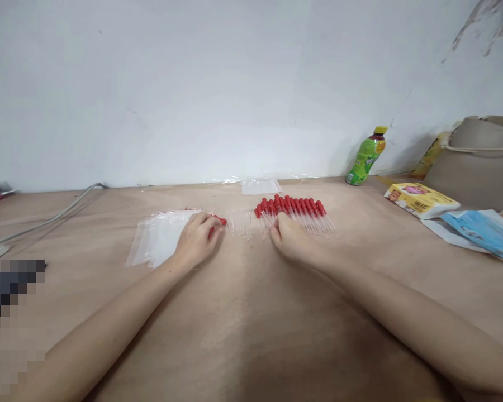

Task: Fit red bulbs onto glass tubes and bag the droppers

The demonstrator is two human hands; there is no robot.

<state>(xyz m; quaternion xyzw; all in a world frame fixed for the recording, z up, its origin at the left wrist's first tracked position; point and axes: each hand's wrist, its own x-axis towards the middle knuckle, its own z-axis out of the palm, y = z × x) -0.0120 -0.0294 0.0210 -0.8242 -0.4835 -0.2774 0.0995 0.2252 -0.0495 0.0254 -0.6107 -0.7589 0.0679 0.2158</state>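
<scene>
My left hand is curled round red pieces, beside a fanned stack of clear plastic bags. My right hand has thumb and forefinger pinched on a thin clear stick, at the left part of a row of red-capped clear sticks. Between the hands lies a group of thin clear sticks without red caps. The palm side of both hands is mostly hidden, and small details at the fingertips are blurred.
A small clear bag lies near the wall. At right are a green bottle, a yellow tissue pack, a blue packet and a grey-brown basket. A grey cable crosses the brown table at left.
</scene>
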